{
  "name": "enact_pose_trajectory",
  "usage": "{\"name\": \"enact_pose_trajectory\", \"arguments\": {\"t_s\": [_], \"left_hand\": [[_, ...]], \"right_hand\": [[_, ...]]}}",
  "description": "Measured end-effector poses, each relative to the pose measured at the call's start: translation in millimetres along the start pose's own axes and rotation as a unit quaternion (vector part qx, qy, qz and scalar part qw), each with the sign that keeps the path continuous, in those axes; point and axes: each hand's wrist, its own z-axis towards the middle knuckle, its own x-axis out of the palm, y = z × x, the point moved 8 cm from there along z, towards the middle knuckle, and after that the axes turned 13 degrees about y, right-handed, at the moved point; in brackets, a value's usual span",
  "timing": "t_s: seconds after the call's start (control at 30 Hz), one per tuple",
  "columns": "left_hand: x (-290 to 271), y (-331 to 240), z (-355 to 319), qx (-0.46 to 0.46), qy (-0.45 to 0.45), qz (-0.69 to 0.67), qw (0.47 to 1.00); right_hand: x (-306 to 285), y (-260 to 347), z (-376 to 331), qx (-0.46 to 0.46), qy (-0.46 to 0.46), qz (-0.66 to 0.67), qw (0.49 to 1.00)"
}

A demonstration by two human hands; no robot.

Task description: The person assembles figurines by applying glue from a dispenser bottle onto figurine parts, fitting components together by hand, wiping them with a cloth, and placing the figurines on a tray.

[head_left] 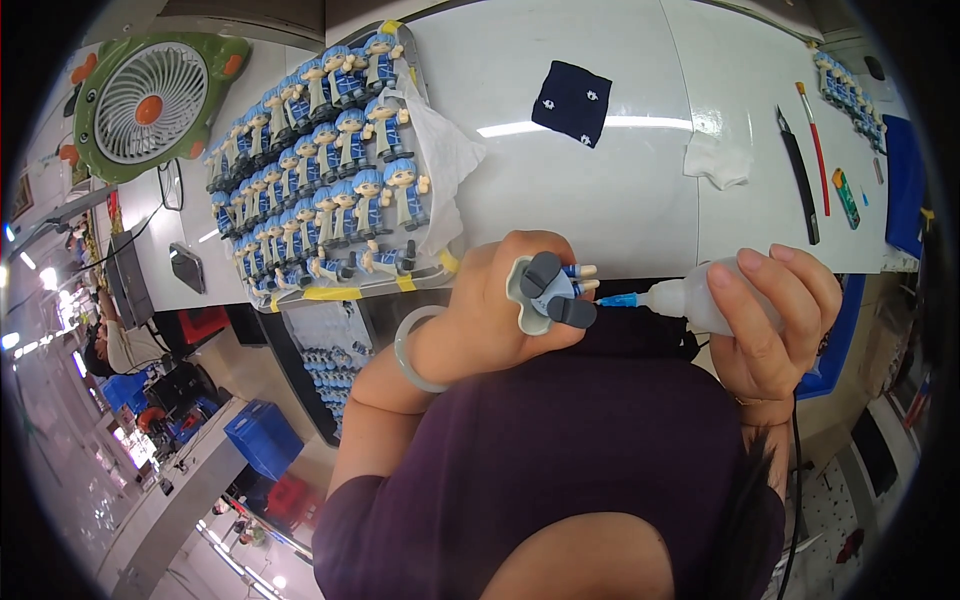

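Head view: left hand (490, 305) is curled closed around one figurine (548, 290), fingers wrapped on its far side. Figurine sits in front of the person's chest, just off the near table edge, dark soles facing the camera, pale scalloped hem around the legs.

Right hand (775, 315) is wrapped around a white squeeze bottle (698, 302), fingers bent over the body, thumb hidden. Bottle lies roughly horizontal, blue needle tip (618, 300) pointing left at the figurine's shoe end. Tip is right beside it; can't tell if it touches. Can't tell how hard the bottle is squeezed either.

White table (640, 230) ahead: tray (335, 293) with yellow tape on its rim at left, rows of blue-haired figurines (350, 140) in it, most upright, a few lying along the near edge. Dark cloth (572, 105) mid-table. Right side: white cloth (717, 160), black tweezers (798, 180), red-handled brush (818, 150), green cutter (846, 198).
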Motion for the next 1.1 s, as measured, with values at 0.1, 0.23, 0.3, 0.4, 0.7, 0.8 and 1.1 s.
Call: {"name": "enact_pose_trajectory", "arguments": {"t_s": [0.1, 0.23, 0.3, 0.4, 0.7, 0.8, 1.1], "left_hand": [[0.5, 0.0, 0.0, 0.003, 0.007, 0.018, 1.000], [-0.8, -3.3, 0.4, 0.014, 0.013, 0.043, 0.999], [-0.5, -4.2, 1.5, 0.005, 0.021, 0.064, 0.998], [-0.8, -5.4, 2.7, 0.006, 0.019, 0.068, 0.997], [0.1, -5.6, 4.4, 0.004, 0.018, 0.077, 0.997], [-0.6, -4.5, 1.6, 0.010, 0.007, 0.084, 0.996], [0.6, -3.2, 2.5, -0.013, 0.016, 0.081, 0.997]], "right_hand": [[0.4, 0.6, 1.2, -0.002, 0.003, -0.008, 1.000], [-1.6, 1.5, 3.5, 0.001, -0.002, 0.000, 1.000], [-1.8, 2.1, 4.4, -0.005, 0.003, -0.004, 1.000], [-2.1, 2.1, 4.8, -0.006, 0.000, -0.005, 1.000], [-4.5, 3.2, 7.9, -0.006, 0.013, -0.011, 1.000], [-2.9, 4.7, 9.1, -0.016, 0.027, -0.011, 0.999], [-6.7, 6.4, 10.1, -0.038, 0.010, -0.029, 0.999]]}}
